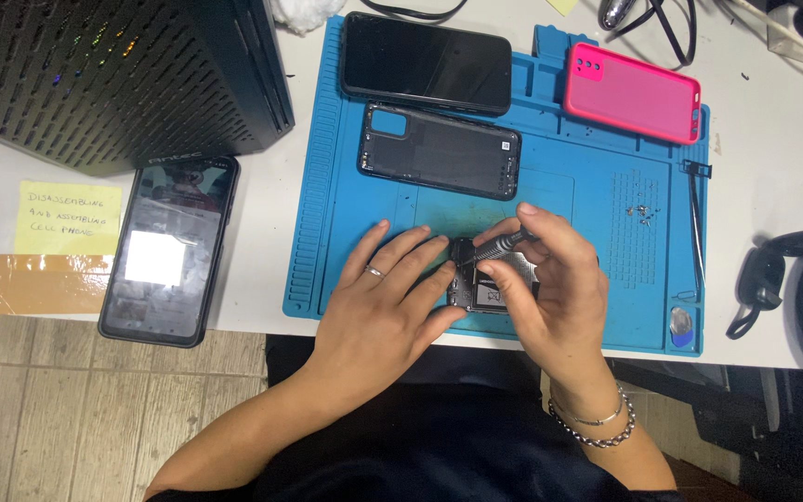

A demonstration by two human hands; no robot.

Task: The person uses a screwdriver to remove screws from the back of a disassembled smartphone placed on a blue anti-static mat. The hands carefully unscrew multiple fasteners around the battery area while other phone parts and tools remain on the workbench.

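An opened phone body point(487, 288) lies near the front edge of a blue work mat point(597, 186), mostly covered by both hands. My left hand point(383, 297) rests flat on its left end, fingers spread, a ring on one finger. My right hand point(555, 293) grips a slim dark screwdriver point(504, 245) with its tip down on the phone's upper left part. A black back cover point(439, 151) lies on the mat just beyond. Several tiny screws point(643, 214) sit on the mat to the right.
A black phone point(425, 63) and a pink phone case point(632, 91) lie at the mat's far side. A lit phone point(171, 249) and a yellow note point(69, 218) are to the left. A black perforated case point(113, 79) stands far left. Tweezers point(696, 223) lie right.
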